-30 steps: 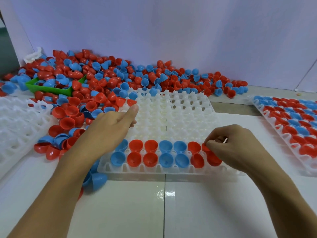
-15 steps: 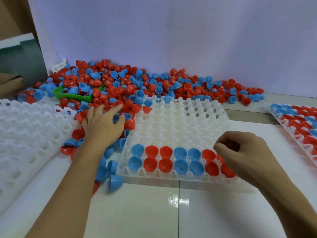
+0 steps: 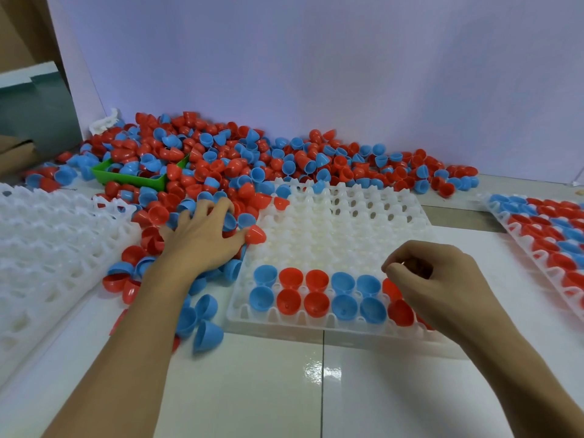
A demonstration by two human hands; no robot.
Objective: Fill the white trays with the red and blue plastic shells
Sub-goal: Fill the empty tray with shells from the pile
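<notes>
- Green bin (image 3: pixel 139 180): shallow, bright green plastic, open-topped; the landmark for the entries below.
- Backdrop wall (image 3: pixel 316 74): plain pale lilac, upright behind the green bin, running off to its right.
- Tabletop (image 3: pixel 363 390): glossy white with thin dark seams, in front of the green bin.
- Cardboard (image 3: pixel 14 153): brown, left of the green bin, at the picture's edge.
- White crumpled scrap (image 3: pixel 104 123): behind the green bin, against the backdrop wall.

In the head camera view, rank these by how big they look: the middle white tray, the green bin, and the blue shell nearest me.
Largest to smallest:
1. Middle white tray
2. Green bin, though shells partly bury it
3. Nearest blue shell, smallest despite being closest to the camera
</notes>
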